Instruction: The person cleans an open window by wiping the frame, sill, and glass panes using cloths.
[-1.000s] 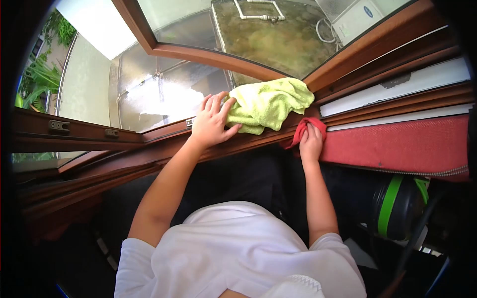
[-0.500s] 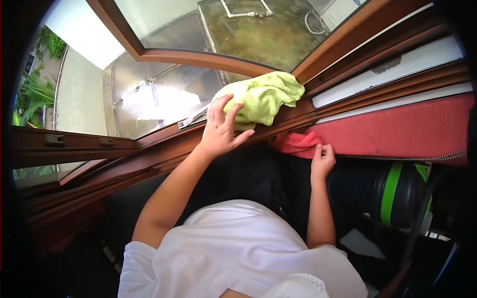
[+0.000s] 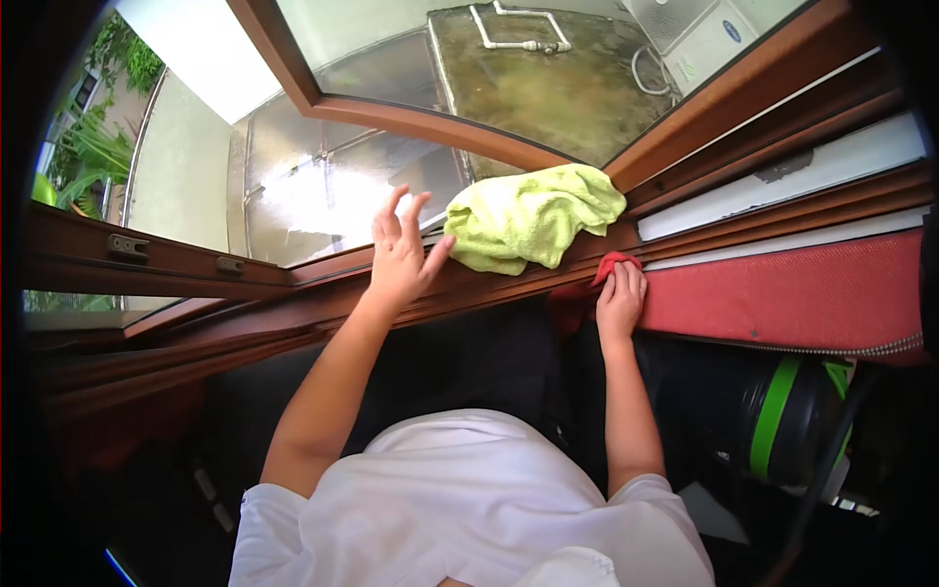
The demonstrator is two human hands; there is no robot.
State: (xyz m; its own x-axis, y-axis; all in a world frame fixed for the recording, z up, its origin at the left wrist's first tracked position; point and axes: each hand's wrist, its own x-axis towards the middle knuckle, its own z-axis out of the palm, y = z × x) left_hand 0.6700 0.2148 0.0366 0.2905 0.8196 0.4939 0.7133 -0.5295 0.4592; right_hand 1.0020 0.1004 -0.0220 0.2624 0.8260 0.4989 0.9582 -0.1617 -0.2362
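Observation:
A yellow-green cloth point(image 3: 538, 217) lies bunched on the brown wooden window sill point(image 3: 460, 286), below the open window sash. Just left of it, my left hand point(image 3: 399, 259) hovers with its fingers spread and nothing in them. My right hand point(image 3: 622, 295) presses a red cloth point(image 3: 618, 261) against the edge of the sill, its fingers bent over the fabric. Part of the red cloth is hidden under the hand and in the shadow beneath.
A red padded, zippered item point(image 3: 782, 298) runs along the right below the frame. Under it sits a dark cylinder with a green band point(image 3: 775, 416). The window sash point(image 3: 430, 122) stands open, with white pipes point(image 3: 528, 45) outside.
My left hand has moved left, away from the yellow-green cloth. The right hand has brought the red cloth up to the sill's edge. The whole view has shifted slightly.

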